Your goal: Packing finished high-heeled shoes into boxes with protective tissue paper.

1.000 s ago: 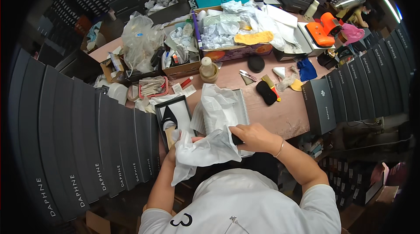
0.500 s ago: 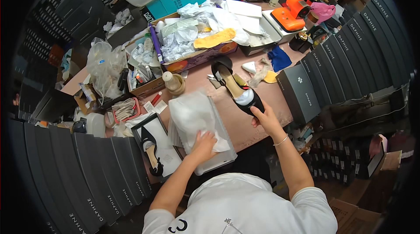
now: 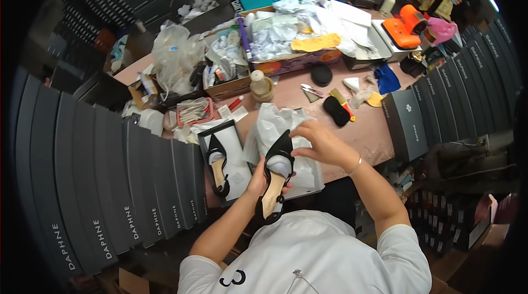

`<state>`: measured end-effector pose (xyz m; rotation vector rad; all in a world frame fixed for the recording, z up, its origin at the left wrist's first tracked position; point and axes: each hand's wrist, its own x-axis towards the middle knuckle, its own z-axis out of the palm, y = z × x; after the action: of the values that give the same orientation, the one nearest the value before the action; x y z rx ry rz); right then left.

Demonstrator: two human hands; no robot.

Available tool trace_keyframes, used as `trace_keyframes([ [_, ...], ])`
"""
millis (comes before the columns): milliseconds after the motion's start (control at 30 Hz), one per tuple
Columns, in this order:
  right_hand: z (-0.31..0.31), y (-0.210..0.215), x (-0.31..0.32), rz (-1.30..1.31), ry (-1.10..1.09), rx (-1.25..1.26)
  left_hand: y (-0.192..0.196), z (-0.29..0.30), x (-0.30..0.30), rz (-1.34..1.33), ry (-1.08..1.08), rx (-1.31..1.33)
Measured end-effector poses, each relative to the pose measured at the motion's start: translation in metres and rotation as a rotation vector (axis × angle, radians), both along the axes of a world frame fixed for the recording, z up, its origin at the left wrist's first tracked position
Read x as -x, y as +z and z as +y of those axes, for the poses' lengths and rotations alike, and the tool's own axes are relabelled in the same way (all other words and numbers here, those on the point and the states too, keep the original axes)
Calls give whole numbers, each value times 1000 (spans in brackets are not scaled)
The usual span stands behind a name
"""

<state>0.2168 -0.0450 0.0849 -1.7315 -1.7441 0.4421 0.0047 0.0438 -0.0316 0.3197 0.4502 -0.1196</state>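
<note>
My left hand [image 3: 257, 182] is closed around the side of a black pointed-toe shoe [image 3: 282, 151] with an ankle strap, a beige insole and pale stuffing inside. The shoe's toe points away from me and its heel end is toward my body. My right hand [image 3: 324, 147] hovers beside the toe with thumb and fingers apart; whether a fingertip touches it I cannot make out. A matching black shoe [image 3: 218, 166] lies in a dark shoe box [image 3: 240, 156] to the left. White tissue paper [image 3: 269, 123] is spread behind the held shoe, partly hidden by it.
Stacks of dark shoe boxes [image 3: 104, 178] [image 3: 440, 96] rise at both sides. On the pink table [image 3: 374, 140] are a black brush [image 3: 336, 111], a round black pad [image 3: 321, 75], a bottle [image 3: 260, 85] and a blue cloth [image 3: 388, 78]. Behind stands a carton [image 3: 297, 62] of crumpled paper.
The shoe has passed from my right hand to my left and turned toe-away, nearer my body. My left hand has left the tissue paper. The whole view has shifted.
</note>
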Motion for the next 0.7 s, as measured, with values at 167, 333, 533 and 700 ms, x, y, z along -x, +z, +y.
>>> trace_keyframes([
  [167,5,-49,98,-5,-71,98,14,-24,19,194,382,-125],
  [333,27,-52,109,237,39,308,15,-45,28,381,690,-153],
  [533,3,-60,98,455,83,332,21,-47,32,335,607,-184],
  [700,-1,-68,100,514,-10,432,10,-45,27,339,544,-270],
])
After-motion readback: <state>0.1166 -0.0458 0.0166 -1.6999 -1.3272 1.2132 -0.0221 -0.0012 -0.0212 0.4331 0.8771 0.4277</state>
